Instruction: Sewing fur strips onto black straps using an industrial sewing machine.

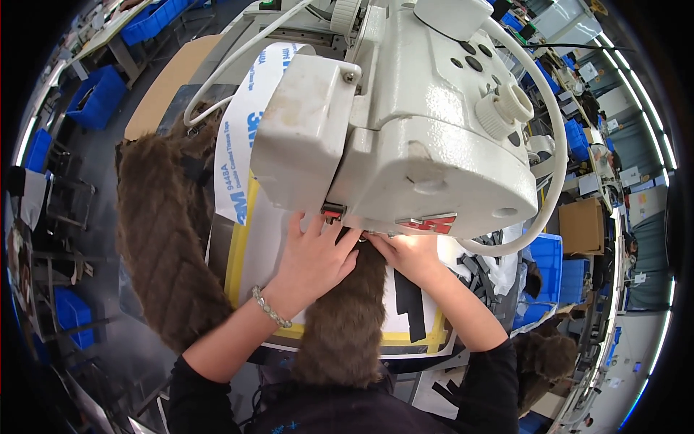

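A brown fur strip (345, 318) runs from my lap up beneath the head of a white industrial sewing machine (434, 166). My left hand (314, 253) lies at the strip's left edge, fingers spread and reaching under the machine head. The wrist carries a beaded bracelet (272, 307). From the other side my right hand (408, 253) has its fingers pressed together on the strip's far end, close to the left fingertips. The machine's body hides the needle area. Black flat strips (410, 307) lie on the white work surface (254, 264), which has yellow tape edging, beside my right forearm.
More brown fur (163, 239) drapes over the table's left side. Printed white backing paper (249, 123) hangs by the machine. Black offcuts (481, 271) are piled at right, near a blue bin (542, 267). A white hose (553, 188) loops around the machine's right side.
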### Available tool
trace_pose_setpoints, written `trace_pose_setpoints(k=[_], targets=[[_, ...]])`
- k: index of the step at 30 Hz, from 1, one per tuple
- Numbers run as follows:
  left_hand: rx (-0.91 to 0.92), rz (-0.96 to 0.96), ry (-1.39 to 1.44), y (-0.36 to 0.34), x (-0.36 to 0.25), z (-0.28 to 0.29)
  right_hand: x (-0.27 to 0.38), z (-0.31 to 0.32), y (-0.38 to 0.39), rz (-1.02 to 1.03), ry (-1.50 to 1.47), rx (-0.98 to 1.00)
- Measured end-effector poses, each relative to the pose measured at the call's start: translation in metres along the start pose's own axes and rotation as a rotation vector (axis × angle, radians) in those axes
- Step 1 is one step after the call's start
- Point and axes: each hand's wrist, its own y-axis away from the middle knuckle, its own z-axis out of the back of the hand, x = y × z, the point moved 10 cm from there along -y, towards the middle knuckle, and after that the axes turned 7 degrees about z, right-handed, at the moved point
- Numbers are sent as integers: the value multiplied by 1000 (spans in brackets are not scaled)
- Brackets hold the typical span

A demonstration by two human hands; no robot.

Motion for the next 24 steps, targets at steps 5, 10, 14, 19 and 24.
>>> trace_pose_setpoints(k=[5, 10, 14, 19, 24], targets=[[-16, -37, -63, 3, -4, -2, 2, -7, 3, 92, 65, 78], [-65, -106, -34, 9, -10, 1, -3, -11, 12, 94, 60, 82], [-7, -95, -40, 11, -13, -3, -8, -16, 17, 69, -35, 85], [34, -47, -62, 9, -13, -8, -8, -13, 15, 57, 14, 112], [41, -55, -91, 7, -15, -7, -6, -7, 8, 58, 11, 110]])
